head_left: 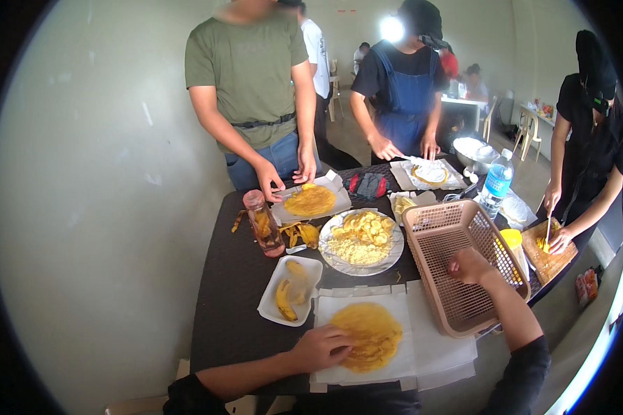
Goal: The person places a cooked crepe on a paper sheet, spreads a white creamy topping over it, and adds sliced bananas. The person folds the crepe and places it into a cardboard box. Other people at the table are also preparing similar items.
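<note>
A thin, round yellow crepe lies on white paper right in front of me. Over its left edge is my left hand, fingers curled and close together; anything between the fingertips is hidden. My right hand is raised over a brown plastic basket with its fingers folded in, and I cannot make out what they hold. Beyond the crepe, a white plate bears banana slices and a pale crumbly heap. Bananas lie in a white foam tray left of the paper.
A reddish clear bottle and banana peels stand and lie farther left. Across the table, one person handles another crepe, another spreads white cream. At right, a person cuts on a wooden board beside a water bottle.
</note>
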### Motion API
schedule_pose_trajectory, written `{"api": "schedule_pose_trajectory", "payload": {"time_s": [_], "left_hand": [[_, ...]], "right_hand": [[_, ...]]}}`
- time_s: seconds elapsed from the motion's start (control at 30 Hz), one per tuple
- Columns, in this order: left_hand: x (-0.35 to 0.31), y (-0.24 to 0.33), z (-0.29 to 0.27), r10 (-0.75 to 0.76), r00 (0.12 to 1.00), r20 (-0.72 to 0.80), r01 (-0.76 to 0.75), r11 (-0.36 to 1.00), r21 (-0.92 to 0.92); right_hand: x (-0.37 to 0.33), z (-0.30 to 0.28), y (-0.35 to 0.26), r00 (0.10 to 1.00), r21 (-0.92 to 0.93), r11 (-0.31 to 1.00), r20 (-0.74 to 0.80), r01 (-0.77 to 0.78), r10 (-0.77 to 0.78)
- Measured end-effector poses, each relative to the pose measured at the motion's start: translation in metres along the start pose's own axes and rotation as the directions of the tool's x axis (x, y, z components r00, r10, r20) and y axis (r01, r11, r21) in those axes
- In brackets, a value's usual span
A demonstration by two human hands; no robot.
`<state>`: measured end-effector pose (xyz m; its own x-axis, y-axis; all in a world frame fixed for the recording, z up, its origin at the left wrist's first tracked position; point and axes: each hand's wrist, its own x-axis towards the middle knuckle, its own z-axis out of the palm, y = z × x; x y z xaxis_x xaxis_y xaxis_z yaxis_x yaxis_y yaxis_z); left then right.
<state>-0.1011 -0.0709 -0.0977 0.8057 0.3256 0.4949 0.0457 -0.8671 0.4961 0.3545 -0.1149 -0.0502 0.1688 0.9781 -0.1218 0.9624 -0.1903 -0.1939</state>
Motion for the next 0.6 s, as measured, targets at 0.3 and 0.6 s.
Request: {"api": "schedule_pose_trajectory", "payload": {"time_s": [0.3, 0.6], "left_hand": [[0.002, 0.003, -0.002, -0.050, 0.999, 0.017, 0.050, 0.998, -0.022], [0.004, 0.005, -0.004, -0.073, 0.996, 0.041, 0.074, 0.997, -0.012]], "right_hand": [[-0.006, -0.023, 0.005, 0.984, 0.231, 0.972, -0.178, 0.030, 0.012], [-0.003, -0.009, 0.007, 0.999, 0.220, 0.975, -0.027, 0.039, -0.034]]}}
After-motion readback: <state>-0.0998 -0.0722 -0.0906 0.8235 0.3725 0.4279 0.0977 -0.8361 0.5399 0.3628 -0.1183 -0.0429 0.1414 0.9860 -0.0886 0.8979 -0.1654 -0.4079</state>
